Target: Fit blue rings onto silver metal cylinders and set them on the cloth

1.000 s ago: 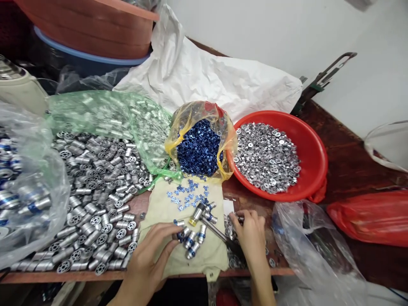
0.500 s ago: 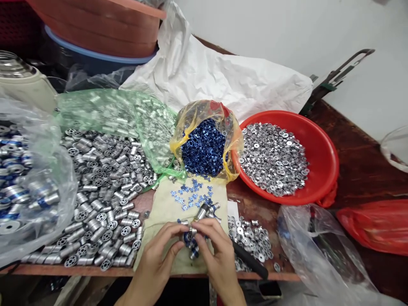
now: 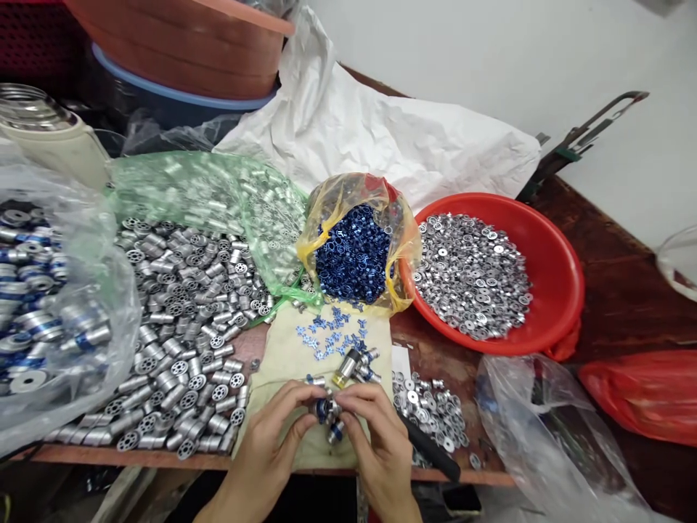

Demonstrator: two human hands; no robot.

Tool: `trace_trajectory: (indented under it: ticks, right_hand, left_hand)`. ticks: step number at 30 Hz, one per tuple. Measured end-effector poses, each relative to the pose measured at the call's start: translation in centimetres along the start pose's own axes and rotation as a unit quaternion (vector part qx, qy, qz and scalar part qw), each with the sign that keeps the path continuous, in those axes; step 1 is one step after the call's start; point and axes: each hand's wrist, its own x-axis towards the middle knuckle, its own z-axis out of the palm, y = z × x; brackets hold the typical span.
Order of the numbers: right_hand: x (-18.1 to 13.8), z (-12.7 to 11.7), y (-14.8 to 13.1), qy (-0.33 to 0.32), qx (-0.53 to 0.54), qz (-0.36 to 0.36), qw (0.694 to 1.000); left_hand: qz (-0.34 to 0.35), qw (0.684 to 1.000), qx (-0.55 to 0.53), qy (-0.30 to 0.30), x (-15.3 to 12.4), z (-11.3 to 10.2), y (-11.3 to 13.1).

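In the lower centre, left hand (image 3: 268,434) and right hand (image 3: 381,437) pinch a blue-and-silver part (image 3: 324,408), partly hidden by fingertips (image 3: 344,398).

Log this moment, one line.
left hand: pinching silver-and-blue metal cylinder | right hand: close by, contact unclear | below: cream cloth

1. Dull-shining metal on the cylinders (image 3: 179,290).
2. Smooth, glossy plastic in the basin (image 3: 558,283).
3. Matt, soft-looking fabric in the cloth (image 3: 280,349).
4. Thin, crinkled, translucent plastic in the green bag (image 3: 179,178).
5. Glossy, metal-like finish on the blue parts (image 3: 353,258).
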Motion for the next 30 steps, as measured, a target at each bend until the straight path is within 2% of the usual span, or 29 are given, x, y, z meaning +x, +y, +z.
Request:
trace_trajectory:
  ticks: [6, 8, 10, 12, 15, 16, 17, 19, 20, 22, 23, 25, 27, 28, 30]
  right_hand:
    - [-0.1, -0.3, 0.0, -0.016, -0.007, -0.020, 1.000]
    - [-0.1, -0.2, -0.1, -0.018, 0.004, -0.006, 1.000]
    - [-0.1, 0.0, -0.3, -0.010, 0.043, 0.046, 0.998]
    - [-0.1, 0.3, -0.5, -0.005, 0.131, 0.135, 0.982]
    - [-0.2, 0.5, -0.8, -0.084, 0.282, 0.250, 0.922]
    - [-0.3, 0.5, -0.9, -0.115, 0.305, 0.263, 0.908]
    - [-0.3, 0.6, -1.0, -0.128, 0.308, 0.260, 0.906]
    - [-0.4, 0.7, -1.4, -0.094, 0.258, 0.208, 0.939]
    - [-0.4, 0.9, -1.6, -0.065, 0.206, 0.166, 0.962]
    - [-0.5, 1.0, -2.2, -0.018, 0.063, 0.070, 0.995]
    - [-0.5, 0.9, -2.5, -0.013, -0.011, 0.026, 1.000]
    - [-0.5, 0.0, -2.5, -0.055, -0.123, -0.037, 0.990]
    - [-0.3, -1.9, -1.5, -0.084, -0.196, -0.036, 0.976]
    - [-0.2, -3.1, -0.5, -0.075, -0.232, -0.013, 0.970]
    - [0.3, -5.7, 2.1, 0.020, -0.332, 0.064, 0.941]
  left_hand:
    - [0.020, 1.000, 0.014, 0.000, -0.2, 0.0, 0.2]
    - [0.028, 0.999, 0.015, 0.001, -0.3, 0.0, 0.2]
    - [0.033, 0.999, 0.014, 0.004, -0.3, -0.1, 0.2]
    - [0.042, 0.999, 0.004, 0.012, -0.4, -0.1, 0.2]
    - [0.080, 0.996, -0.011, 0.022, -0.5, -0.1, 0.5]
    - [0.095, 0.995, -0.014, 0.022, -0.6, -0.1, 0.6]
    - [0.106, 0.994, -0.016, 0.022, -0.8, -0.1, 0.8]
    - [0.093, 0.995, -0.031, 0.027, -1.1, -0.1, 1.2]
    - [0.058, 0.996, -0.053, 0.036, -1.2, -0.1, 1.4]
    - [-0.060, 0.988, -0.135, 0.035, -1.5, -0.1, 1.5]
    - [-0.126, 0.974, -0.190, 0.010, -1.5, -0.2, 1.5]
    - [-0.221, 0.928, -0.291, -0.068, -1.4, -0.3, 1.1]
    - [-0.252, 0.904, -0.330, -0.099, -1.1, -0.5, 0.7]
    - [-0.256, 0.907, -0.325, -0.078, -0.8, -0.6, 0.6]
    - [-0.257, 0.920, -0.295, -0.005, -0.4, -0.7, 0.8]
